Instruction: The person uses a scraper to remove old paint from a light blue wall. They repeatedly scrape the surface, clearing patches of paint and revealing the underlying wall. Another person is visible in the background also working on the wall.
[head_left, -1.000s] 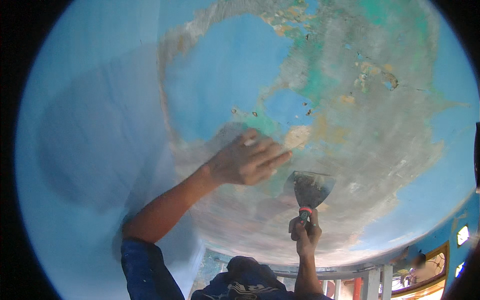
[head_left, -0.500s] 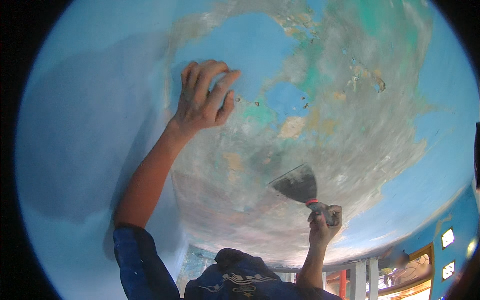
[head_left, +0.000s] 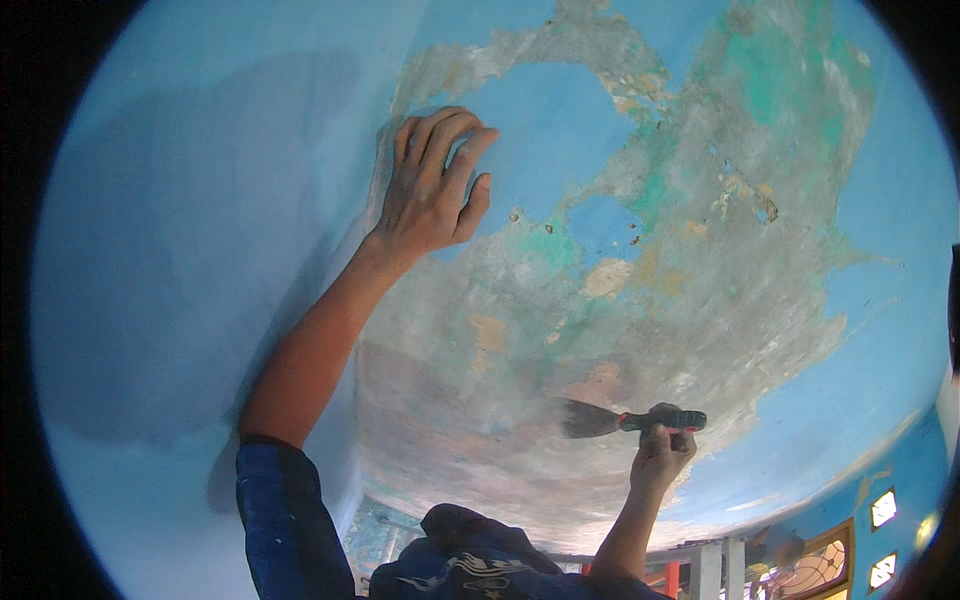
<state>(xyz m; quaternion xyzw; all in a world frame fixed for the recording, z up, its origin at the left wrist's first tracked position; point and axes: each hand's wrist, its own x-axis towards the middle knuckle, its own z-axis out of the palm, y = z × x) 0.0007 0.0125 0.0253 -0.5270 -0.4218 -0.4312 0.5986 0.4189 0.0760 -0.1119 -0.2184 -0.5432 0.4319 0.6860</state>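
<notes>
My right hand [head_left: 664, 455] grips the black and red handle of a putty knife [head_left: 592, 418]. Its wide dark blade points left, close against the scraped grey patch of the wall [head_left: 560, 330]; the blade's edge is blurred, so I cannot tell if it touches. Higher up and to the left, my left hand [head_left: 435, 180] has its fingers apart and slightly bent, with nothing in them. The fingertips rest at or near a blue painted area [head_left: 540, 120] beside the wall's corner. Green and tan layers show through the grey.
A plain blue wall [head_left: 180, 250] stands close on the left, with my shadow on it. Lower right are pale posts [head_left: 722, 570], a wood-framed window [head_left: 825, 560] and small bright panes [head_left: 883, 510]. Unpeeled blue paint [head_left: 900, 220] borders the patch on the right.
The putty knife has turned from blade-up to nearly level, its handle now pointing right, and sits slightly lower. A pinkish bare spot shows above the blade. The whole view has shifted a little.
</notes>
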